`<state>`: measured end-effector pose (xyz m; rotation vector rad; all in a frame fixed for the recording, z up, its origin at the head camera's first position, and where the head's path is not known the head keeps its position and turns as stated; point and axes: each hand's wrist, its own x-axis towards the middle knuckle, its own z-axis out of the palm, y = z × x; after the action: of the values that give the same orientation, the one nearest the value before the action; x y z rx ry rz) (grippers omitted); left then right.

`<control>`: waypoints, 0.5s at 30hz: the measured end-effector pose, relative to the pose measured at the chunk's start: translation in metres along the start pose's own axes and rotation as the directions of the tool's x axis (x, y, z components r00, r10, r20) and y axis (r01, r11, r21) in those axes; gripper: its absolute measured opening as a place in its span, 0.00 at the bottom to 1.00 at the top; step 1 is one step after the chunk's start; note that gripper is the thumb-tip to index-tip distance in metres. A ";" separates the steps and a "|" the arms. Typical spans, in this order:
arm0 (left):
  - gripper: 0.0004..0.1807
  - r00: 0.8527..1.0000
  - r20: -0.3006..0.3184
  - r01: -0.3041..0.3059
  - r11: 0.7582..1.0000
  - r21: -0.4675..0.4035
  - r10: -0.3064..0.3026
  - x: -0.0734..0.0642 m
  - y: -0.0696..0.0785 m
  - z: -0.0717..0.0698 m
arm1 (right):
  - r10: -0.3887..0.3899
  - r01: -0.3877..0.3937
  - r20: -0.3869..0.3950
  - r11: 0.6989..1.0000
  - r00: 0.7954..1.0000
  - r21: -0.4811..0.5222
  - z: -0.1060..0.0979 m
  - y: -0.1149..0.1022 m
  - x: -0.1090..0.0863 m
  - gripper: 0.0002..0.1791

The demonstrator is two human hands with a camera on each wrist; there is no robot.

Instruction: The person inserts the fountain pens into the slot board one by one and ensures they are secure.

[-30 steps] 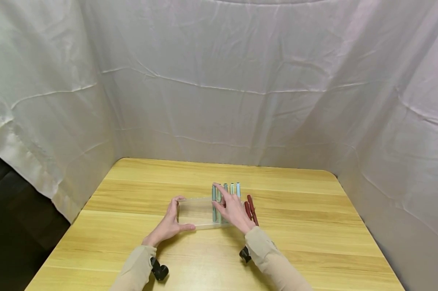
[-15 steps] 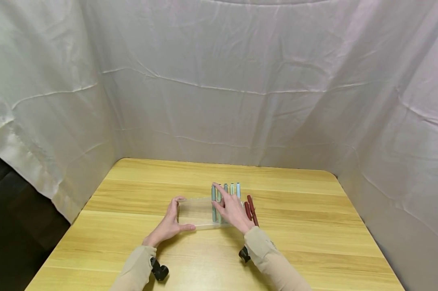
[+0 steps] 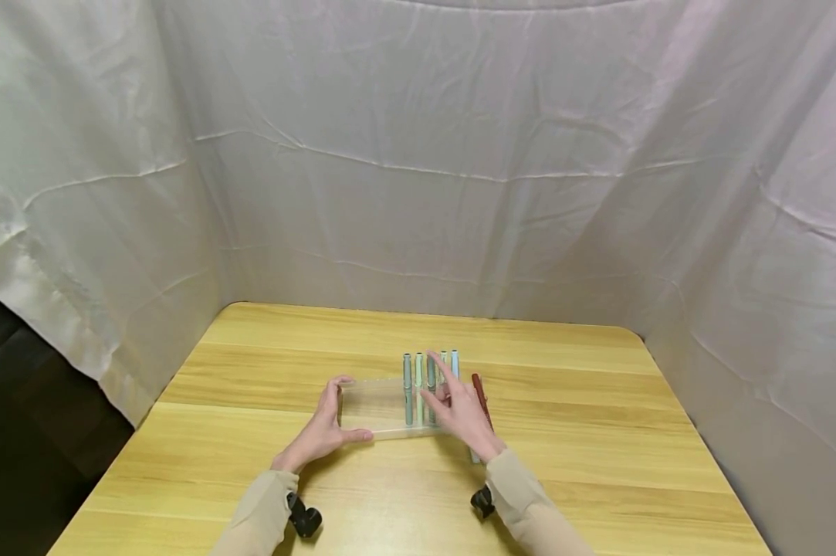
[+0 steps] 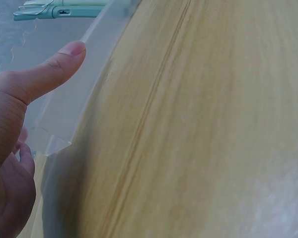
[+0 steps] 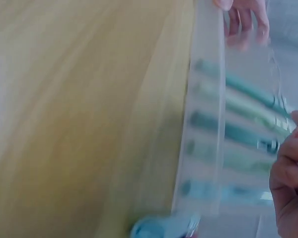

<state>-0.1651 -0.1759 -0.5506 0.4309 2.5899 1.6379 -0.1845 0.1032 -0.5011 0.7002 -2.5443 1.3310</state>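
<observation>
A clear plastic tray lies on the wooden table, its notched far edge visible. My left hand grips its left end, thumb along the near wall and fingers at the far side. Several pens lie side by side across the tray's right part: a teal pen, a pale green pen, a dark teal pen, another pale green one, and a light blue pen. Over the row is my right hand, index finger extended to the dark teal pen's far end, thumb near the pens' middle.
A dark red pen lies just right of the tray, partly behind the right hand. A light blue round-ended object sits beside the tray in the right wrist view. Grey curtains surround the table.
My right hand has moved right, off the teal pen at the row's left end and over the dark teal one. The teal pen stays in the tray. The left hand keeps its place.
</observation>
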 end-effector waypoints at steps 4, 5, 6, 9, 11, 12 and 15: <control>0.56 1.000 0.001 0.002 1.000 0.000 -0.002 0.000 0.000 0.000 | 0.024 -0.020 -0.056 0.997 0.998 0.071 -0.012 0.015 -0.008 0.36; 0.56 1.000 0.001 0.002 1.000 0.001 -0.002 0.000 0.001 0.000 | 0.039 -0.033 -0.071 0.996 0.997 0.087 -0.015 0.019 -0.010 0.36; 0.56 1.000 0.001 0.002 1.000 0.001 -0.002 0.001 0.001 0.000 | 0.060 -0.051 -0.085 0.993 0.995 0.107 -0.018 0.023 -0.012 0.34; 0.56 1.000 0.003 0.001 1.000 -0.002 -0.001 0.000 0.001 0.000 | 0.125 -0.103 -0.138 0.982 0.982 0.157 -0.027 0.033 -0.017 0.32; 0.57 1.000 0.001 -0.003 1.000 -0.003 0.003 0.000 0.001 0.000 | 0.163 -0.132 -0.167 0.974 0.972 0.183 -0.033 0.039 -0.020 0.31; 0.57 1.000 0.000 -0.004 1.000 -0.004 0.004 0.000 0.001 0.000 | 0.182 -0.146 -0.180 0.970 0.967 0.196 -0.036 0.041 -0.021 0.30; 0.57 1.000 -0.003 -0.009 1.000 -0.002 0.009 0.000 0.001 0.000 | 0.240 -0.191 -0.203 0.954 0.949 0.233 -0.042 0.048 -0.023 0.30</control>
<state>-0.1652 -0.1751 -0.5499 0.4417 2.5918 1.6456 -0.1896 0.1682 -0.5198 0.2800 -2.3701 1.6642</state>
